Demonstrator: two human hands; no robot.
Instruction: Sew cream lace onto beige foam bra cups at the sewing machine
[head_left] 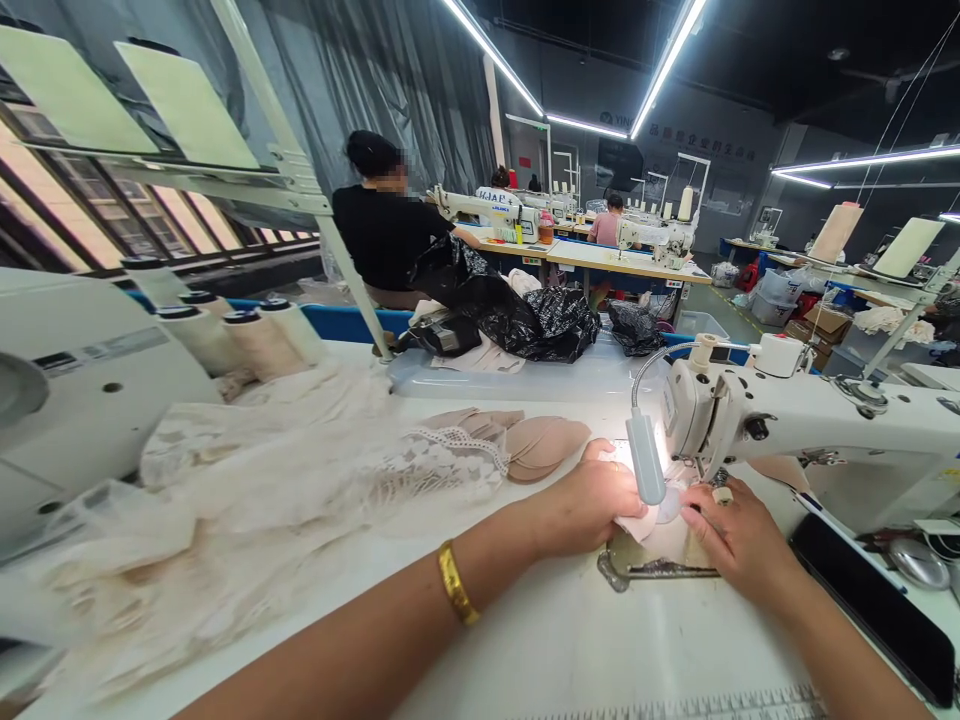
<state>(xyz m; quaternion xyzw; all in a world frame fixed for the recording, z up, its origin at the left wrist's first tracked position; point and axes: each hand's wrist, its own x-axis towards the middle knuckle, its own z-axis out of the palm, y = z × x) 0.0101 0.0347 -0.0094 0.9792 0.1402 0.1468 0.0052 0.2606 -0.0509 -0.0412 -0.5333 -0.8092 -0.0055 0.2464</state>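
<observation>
At the lit needle area of a white sewing machine [817, 420], my left hand [589, 500] is closed on a small pale pink fabric piece [639, 522]. On the other side of this piece, my right hand [739, 530] lies by the presser foot, its fingertips at the fabric's edge; whether they pinch it is unclear. A grey lamp [646, 460] on a bent neck hangs over my left fingers and hides part of the fabric. Beige oval cups [551, 445] lie stacked left of my left hand, beside a spread of cream lace [285, 490].
A black phone [874, 605] lies right of my right forearm, and a ruler [697, 705] runs along the front edge. Thread cones [262, 345] and another machine [67, 400] stand at left. Beyond a clear plastic tray [465, 378] with black bags sits a person in black [382, 235].
</observation>
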